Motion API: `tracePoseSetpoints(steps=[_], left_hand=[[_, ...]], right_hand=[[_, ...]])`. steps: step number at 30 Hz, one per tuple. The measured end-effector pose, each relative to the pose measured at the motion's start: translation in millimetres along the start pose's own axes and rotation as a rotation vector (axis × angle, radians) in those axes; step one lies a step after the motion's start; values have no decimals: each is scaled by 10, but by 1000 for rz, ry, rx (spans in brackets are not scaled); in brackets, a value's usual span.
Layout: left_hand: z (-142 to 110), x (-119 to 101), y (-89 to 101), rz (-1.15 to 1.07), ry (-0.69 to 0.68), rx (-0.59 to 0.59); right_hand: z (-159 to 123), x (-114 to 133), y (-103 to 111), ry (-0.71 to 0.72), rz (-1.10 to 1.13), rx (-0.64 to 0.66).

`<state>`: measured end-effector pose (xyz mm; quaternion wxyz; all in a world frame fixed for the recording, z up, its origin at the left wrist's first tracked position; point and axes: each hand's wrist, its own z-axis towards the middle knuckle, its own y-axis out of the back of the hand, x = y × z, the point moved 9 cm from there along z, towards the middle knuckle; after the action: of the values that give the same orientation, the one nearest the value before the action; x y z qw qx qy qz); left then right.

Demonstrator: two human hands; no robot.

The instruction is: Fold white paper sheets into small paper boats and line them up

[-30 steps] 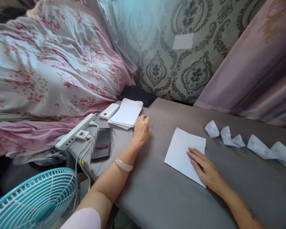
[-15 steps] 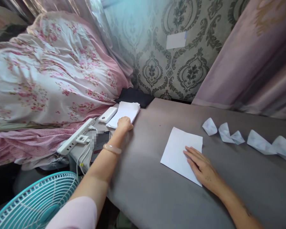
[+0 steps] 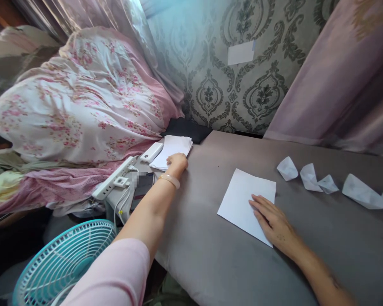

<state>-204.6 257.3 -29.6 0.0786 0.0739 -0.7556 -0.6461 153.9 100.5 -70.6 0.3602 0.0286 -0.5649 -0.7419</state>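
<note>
My right hand (image 3: 272, 223) lies flat and open, fingers stretched out, on the right part of a white sheet of paper (image 3: 238, 197). On the far left of the table, my left hand (image 3: 178, 162) is closed, with its fingers curled at the near right corner of a stack of white paper (image 3: 172, 148). What its fingertips hold, if anything, is hidden. Right of the single sheet stand several folded white paper pieces (image 3: 287, 168) in a row, one cut off by the frame's edge.
A white power bank (image 3: 152, 152), a power strip (image 3: 113, 178) with cables and a phone (image 3: 143, 187) lie left of my left arm. Behind the stack is a black flat item (image 3: 191, 129). A turquoise fan (image 3: 67, 263) stands at lower left, below the grey tabletop (image 3: 210, 259).
The view has shifted slightly, so most things sit a little further right. My left hand stays at the paper stack with its fingers curled. My right hand still rests on the sheet.
</note>
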Motion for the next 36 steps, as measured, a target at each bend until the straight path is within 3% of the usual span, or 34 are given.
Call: tracePoseSetpoints(steps=[3, 8, 13, 15, 22, 24, 27, 29, 31, 33, 36], left_hand=[[-41, 89, 9, 56, 31, 28], [-125, 49, 22, 102, 11, 36], [-229, 126, 84, 95, 36, 26], [-308, 178, 108, 78, 61, 23], [-760, 140, 279, -55, 64, -288], [-802, 160, 199, -108, 45, -257], [-758, 257, 76, -225, 38, -217], [-704, 364, 104, -357, 49, -313], [-682, 552, 197, -537, 113, -487], [-703, 822, 245, -752, 248, -645], [-748, 1201, 120, -1158, 473, -731]], right_hand=[[6, -6, -16, -5, 6, 3], [0, 30, 8, -50, -14, 11], [-38, -229, 280, -425, -208, -113], [15, -321, 316, -478, -213, -112], [475, -560, 117, -492, 94, -93], [620, -468, 19, -472, 54, -25], [888, -99, -88, -324, 85, 68], [1108, 144, -39, -277, 175, 20], [1384, 299, 41, -334, 283, -70], [1752, 468, 87, -373, 388, -152], [2387, 725, 73, -451, 339, -268]])
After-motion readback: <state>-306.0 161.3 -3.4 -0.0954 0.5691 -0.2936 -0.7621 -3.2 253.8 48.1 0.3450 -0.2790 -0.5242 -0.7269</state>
